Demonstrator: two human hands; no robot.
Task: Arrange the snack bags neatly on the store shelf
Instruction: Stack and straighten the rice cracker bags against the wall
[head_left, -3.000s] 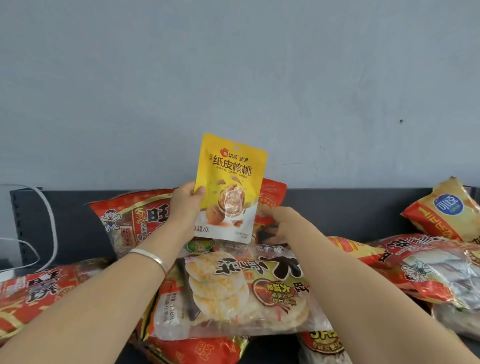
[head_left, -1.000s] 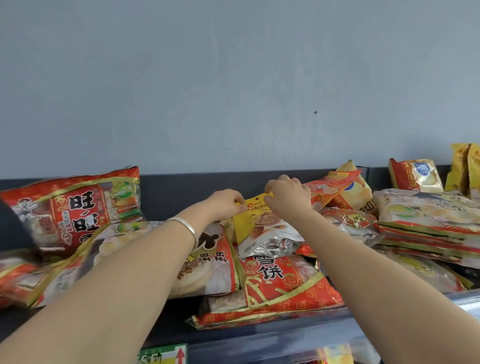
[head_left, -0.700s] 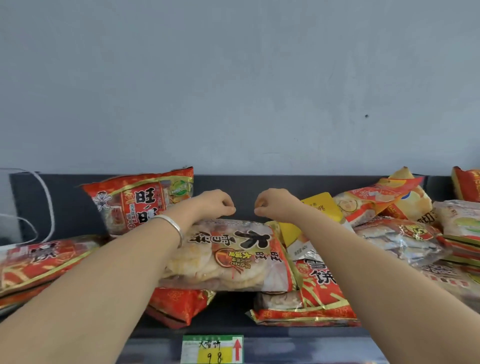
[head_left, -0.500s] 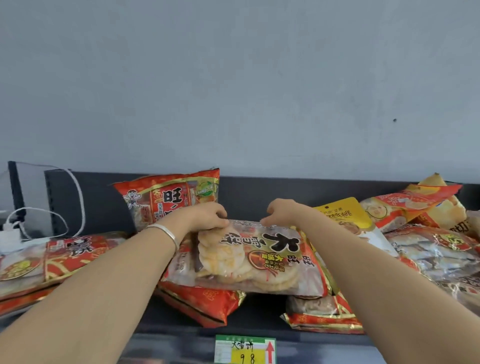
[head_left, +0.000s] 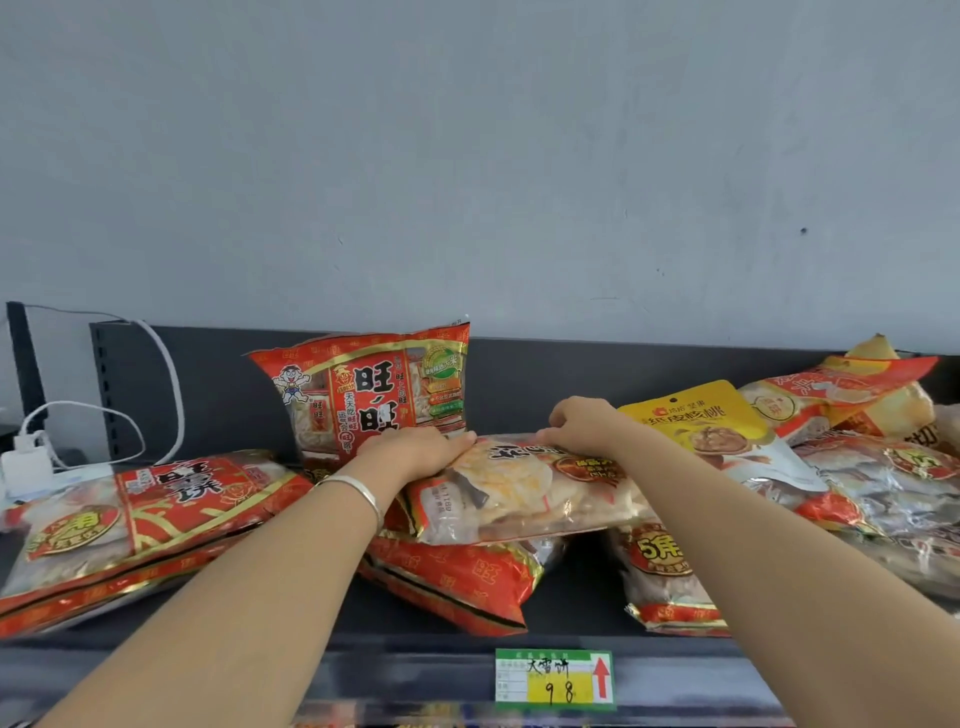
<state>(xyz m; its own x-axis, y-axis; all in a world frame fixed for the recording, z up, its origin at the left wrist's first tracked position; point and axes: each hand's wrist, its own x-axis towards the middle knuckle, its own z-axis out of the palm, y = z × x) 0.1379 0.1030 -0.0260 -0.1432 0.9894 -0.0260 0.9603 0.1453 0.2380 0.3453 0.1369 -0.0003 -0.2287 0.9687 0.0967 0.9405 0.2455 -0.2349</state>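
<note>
A clear rice-cracker bag (head_left: 519, 491) is lying across a red snack bag (head_left: 457, 579) on the store shelf (head_left: 576, 605). A person's left hand (head_left: 415, 452) and right hand (head_left: 582, 426) are gripping its far edge, fingers curled over it. An upright red bag (head_left: 374, 387) is standing just behind the left fingers, and a yellow pouch (head_left: 693, 418) is leaning just right of the right fingers.

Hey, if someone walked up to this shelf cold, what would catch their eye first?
The left hand and right hand hold the far edge of a clear cracker bag in the middle of the shelf, resting on a flat red bag. Behind it an upright red bag leans on the dark back panel, and a yellow pouch lies just right of the right hand.
</note>
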